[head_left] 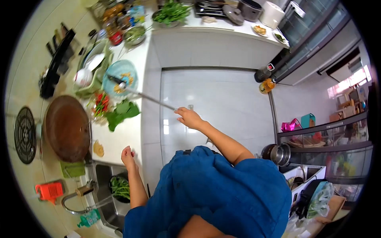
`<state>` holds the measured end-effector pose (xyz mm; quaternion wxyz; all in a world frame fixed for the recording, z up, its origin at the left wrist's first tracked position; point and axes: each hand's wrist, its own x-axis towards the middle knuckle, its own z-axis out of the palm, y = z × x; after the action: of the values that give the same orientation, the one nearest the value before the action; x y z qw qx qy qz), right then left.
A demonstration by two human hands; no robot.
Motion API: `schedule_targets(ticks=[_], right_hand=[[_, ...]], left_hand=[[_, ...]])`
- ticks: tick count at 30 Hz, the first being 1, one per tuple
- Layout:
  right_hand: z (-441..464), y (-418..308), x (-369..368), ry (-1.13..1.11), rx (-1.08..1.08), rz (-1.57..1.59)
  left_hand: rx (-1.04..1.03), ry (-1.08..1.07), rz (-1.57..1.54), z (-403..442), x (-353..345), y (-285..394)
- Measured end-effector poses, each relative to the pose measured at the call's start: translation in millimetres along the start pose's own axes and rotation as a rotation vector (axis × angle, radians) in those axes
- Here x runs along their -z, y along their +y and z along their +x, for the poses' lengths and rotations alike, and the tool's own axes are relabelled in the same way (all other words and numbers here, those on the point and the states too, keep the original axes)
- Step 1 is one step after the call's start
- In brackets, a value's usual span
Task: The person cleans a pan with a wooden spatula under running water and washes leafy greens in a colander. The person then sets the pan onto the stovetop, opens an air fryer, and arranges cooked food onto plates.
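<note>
My right hand is closed around the near end of a long metal handle. The handle reaches left to a dark tool head over a light blue plate, which holds small yellowish pieces. My left hand is over the counter edge beside the sink; its fingers are loosely bent and slightly apart, with nothing visible in them. Near it on the counter lies a light brown piece. Large green leaves and red and green peppers lie between that piece and the plate.
Green vegetables sit in a dark bowl in the sink, near the faucet. A round brown board leans at the wall below a knife rack. Leafy greens and a stove are on the far counter. Bottles stand on the floor.
</note>
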<state>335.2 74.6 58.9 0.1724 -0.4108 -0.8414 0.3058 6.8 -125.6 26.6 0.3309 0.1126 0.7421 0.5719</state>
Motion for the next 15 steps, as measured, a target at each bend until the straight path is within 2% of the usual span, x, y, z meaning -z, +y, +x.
schedule_targets(ticks=[2,7,10,15], right_hand=[[-7,56,40,0.0,-0.053,-0.074],[-39,168,150,0.01,-0.238,-0.164],[-41,220,203,0.091,-0.344,-0.203],[-21,273,264,0.21,-0.402,-0.124]], left_hand=[[-0.038,0.009,0.057,1,-70,11],[-0.05,-0.17,-0.067,2,-238,27],[-0.063,-0.329,-0.11,-8,-324,45],[-0.085,-0.442,0.033,-10,-435,86]])
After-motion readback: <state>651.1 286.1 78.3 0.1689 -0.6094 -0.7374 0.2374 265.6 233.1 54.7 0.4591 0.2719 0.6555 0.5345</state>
